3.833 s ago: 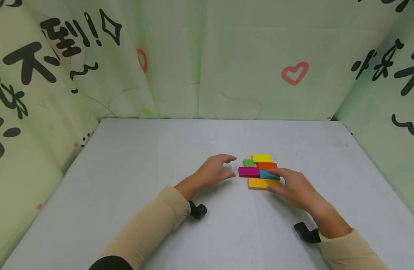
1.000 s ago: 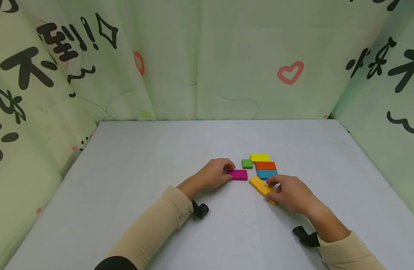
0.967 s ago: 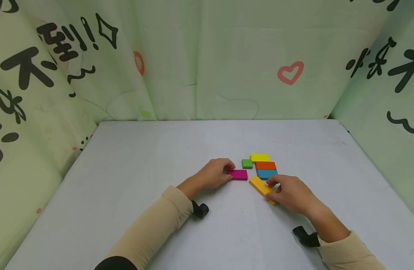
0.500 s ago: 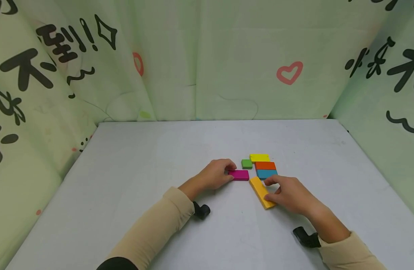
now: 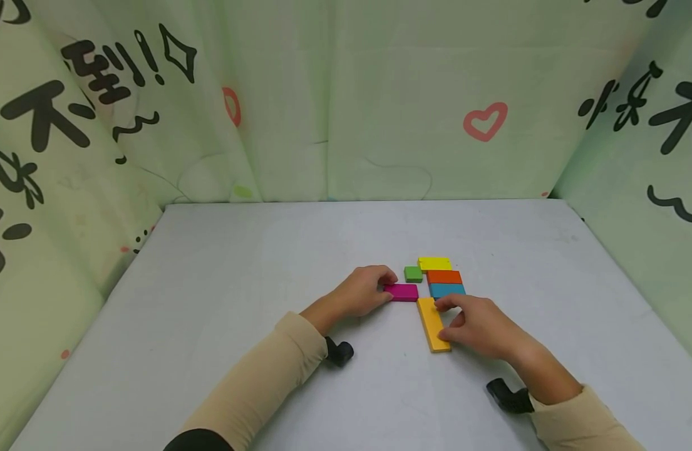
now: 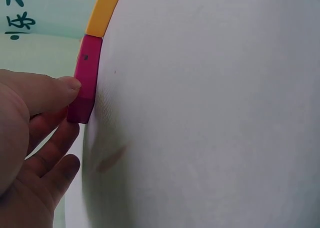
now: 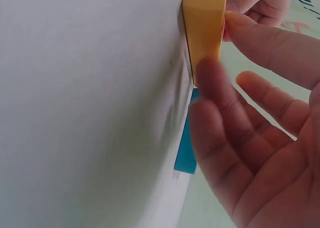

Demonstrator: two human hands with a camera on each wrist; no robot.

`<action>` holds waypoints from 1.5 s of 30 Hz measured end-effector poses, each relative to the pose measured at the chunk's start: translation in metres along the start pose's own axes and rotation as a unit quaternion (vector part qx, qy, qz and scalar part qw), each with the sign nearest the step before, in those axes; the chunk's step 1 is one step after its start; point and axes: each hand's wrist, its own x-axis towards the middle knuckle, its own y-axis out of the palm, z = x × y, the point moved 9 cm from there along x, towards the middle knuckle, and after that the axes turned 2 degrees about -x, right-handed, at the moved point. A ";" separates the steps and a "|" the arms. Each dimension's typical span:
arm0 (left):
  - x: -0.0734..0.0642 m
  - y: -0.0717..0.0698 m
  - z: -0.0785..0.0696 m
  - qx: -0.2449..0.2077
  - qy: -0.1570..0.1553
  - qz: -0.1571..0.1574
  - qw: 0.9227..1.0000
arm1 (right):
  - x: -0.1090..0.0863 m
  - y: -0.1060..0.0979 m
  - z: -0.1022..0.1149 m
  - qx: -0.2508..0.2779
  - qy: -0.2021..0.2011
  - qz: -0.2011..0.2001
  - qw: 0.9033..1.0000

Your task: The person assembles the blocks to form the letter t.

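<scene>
In the head view my left hand [image 5: 361, 290] grips the left end of a magenta block [image 5: 404, 292] lying flat on the table. Its fingertips hold the block's end in the left wrist view too. My right hand [image 5: 483, 326] has its thumb and fingertips at the right side of a long yellow-orange block [image 5: 433, 326], which points towards the person. That block's far end sits right at the magenta block's right end. Beyond it lie a blue block [image 5: 447, 290], a red-orange block [image 5: 444, 277] and a bright yellow block [image 5: 434, 263]. A small green block [image 5: 413, 274] is left of the red-orange one.
The blocks are grouped right of centre on a white table [image 5: 238, 269]. Pale green curtains [image 5: 391, 94] with dark lettering and a red heart rise behind and at both sides. A black wrist device [image 5: 339, 352] hangs beneath the left forearm.
The yellow-orange block has swung from lying crosswise, through a slant, to pointing towards the person. The magenta block, first pulled left out of the group, has slid slightly right in my left hand.
</scene>
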 end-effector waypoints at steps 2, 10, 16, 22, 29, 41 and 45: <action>0.001 0.000 0.000 -0.001 0.001 0.000 1.000 | 0.002 0.000 0.000 -0.009 -0.001 0.001 1.000; 0.002 0.001 0.000 0.002 0.008 0.001 1.000 | 0.007 -0.002 0.002 -0.032 -0.026 0.014 0.999; 0.001 0.000 -0.001 -0.001 0.005 0.003 1.000 | 0.007 -0.003 0.003 -0.023 -0.050 0.020 0.998; 0.001 0.001 -0.001 0.004 0.003 0.005 1.000 | 0.007 0.000 0.002 -0.012 -0.047 0.034 0.998; 0.002 0.002 -0.001 0.004 0.004 0.009 1.000 | 0.007 0.004 0.003 -0.016 -0.070 0.051 0.996; 0.002 0.001 -0.003 0.005 0.012 0.014 1.000 | 0.005 0.005 0.011 -0.026 -0.094 0.050 0.994; 0.002 0.003 -0.003 0.005 0.008 0.018 1.000 | 0.005 0.006 0.009 -0.025 -0.093 0.050 0.994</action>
